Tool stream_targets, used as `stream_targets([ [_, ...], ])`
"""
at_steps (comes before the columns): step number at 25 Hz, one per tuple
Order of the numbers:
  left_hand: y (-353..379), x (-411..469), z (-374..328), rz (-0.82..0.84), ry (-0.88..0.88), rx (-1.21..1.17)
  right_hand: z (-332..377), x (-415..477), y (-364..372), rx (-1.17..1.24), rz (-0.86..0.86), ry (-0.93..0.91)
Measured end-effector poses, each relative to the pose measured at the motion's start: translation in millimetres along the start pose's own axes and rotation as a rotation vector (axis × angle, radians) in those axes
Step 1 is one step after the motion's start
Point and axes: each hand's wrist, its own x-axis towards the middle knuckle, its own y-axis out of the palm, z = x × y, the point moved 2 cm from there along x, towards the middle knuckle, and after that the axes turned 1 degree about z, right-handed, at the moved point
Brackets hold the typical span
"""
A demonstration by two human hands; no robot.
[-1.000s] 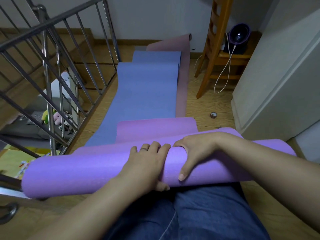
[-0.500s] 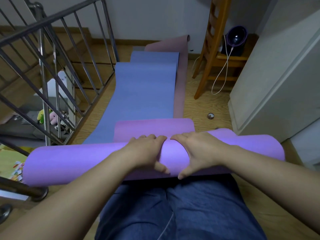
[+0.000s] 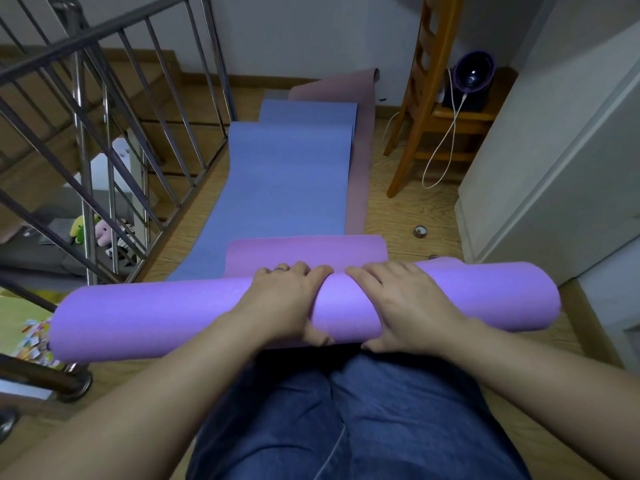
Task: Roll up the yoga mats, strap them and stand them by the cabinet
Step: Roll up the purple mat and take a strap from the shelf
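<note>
Hands (image 3: 285, 303) together, gripping purple mat roll (image 3: 145, 317) — mid-length

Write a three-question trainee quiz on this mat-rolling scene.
1. True or false: the left hand and right hand both hold the purple roll.
2. The top flat mat ahead is: A green, B blue, C black.
3. Fill in: the chair stands to that mat's ____.
Key: 1 true; 2 B; 3 right.
</note>
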Motion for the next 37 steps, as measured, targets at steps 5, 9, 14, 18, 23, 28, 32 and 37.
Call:
stream_targets([
  [5, -43, -4, 17, -0.002, 0.012, -0.160, -8, 18, -60, -0.043, 0.016, -0.041],
  [9, -53, -17, 14, 0.105, 0.079, -0.221, 3, 5, -74, -0.023, 0.100, -0.084],
  [14, -27, -23, 3, 0.309, 0.096, -0.308, 9, -9, -51, 0.113, 0.293, -0.096],
  [18, -12, -14, 1, 0.459, 0.072, -0.377, 7, -6, -26, 0.284, 0.431, -0.058],
  [23, -13, -20, 1, 0.196, 0.091, -0.185, -7, 12, -28, 0.449, 0.569, -0.016],
  [28, -1, -33, -13, 0.057, 0.064, 0.072, -12, 29, -26, 0.521, 0.645, 0.007],
  [32, -3, -17, 1, 0.153, 0.070, -0.108, -3, 7, -29, 0.311, 0.450, 0.000],
  [37, -12, 3, 9, 0.291, 0.053, -0.247, 12, -5, -17, 0.025, 0.216, 0.017],
])
